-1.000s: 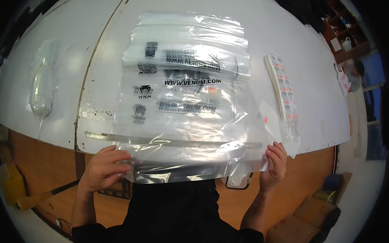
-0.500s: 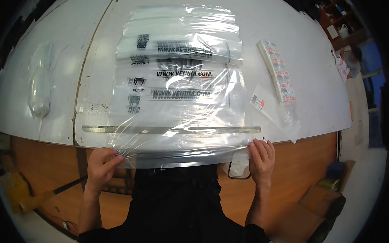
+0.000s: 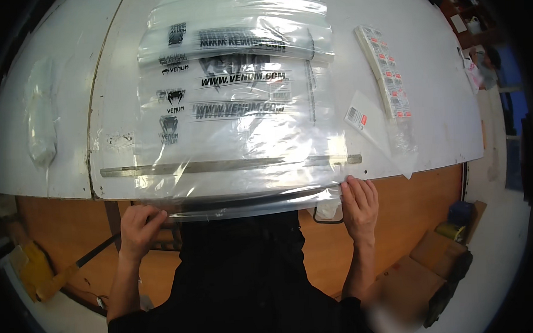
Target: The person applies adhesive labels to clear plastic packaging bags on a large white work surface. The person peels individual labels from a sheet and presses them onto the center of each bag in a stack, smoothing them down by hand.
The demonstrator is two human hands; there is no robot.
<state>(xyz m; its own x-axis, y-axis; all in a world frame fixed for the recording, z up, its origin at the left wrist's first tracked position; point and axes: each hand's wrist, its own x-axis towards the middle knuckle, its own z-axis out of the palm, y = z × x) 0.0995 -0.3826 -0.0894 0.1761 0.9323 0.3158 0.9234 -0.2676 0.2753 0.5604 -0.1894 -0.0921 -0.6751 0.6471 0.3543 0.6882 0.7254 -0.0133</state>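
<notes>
A wide clear plastic bag (image 3: 236, 129) with black print lies across the white table, its front edge hanging just past the table's front edge. My left hand (image 3: 141, 229) pinches its front left corner between thumb and fingers. At the front right corner, my right hand (image 3: 360, 213) grips the edge, fingers on top; its thumb is mostly hidden. A long flat metal strip (image 3: 231, 166) runs left to right under the see-through bag, near the table edge. Farther back, more layers of printed clear bags (image 3: 235, 21) lie stacked and rippled.
A folded clear plastic bundle (image 3: 41, 115) lies at the left, beyond a table seam. To the right are a row of labelled small packs (image 3: 385, 74) and a clear bag with a label (image 3: 368, 125). Cardboard boxes (image 3: 420, 272) stand on the floor at lower right.
The view has shifted, so the table and bags sit higher in the picture. Both hands keep their hold on the bag's front corners. The front edge now slopes up toward the right.
</notes>
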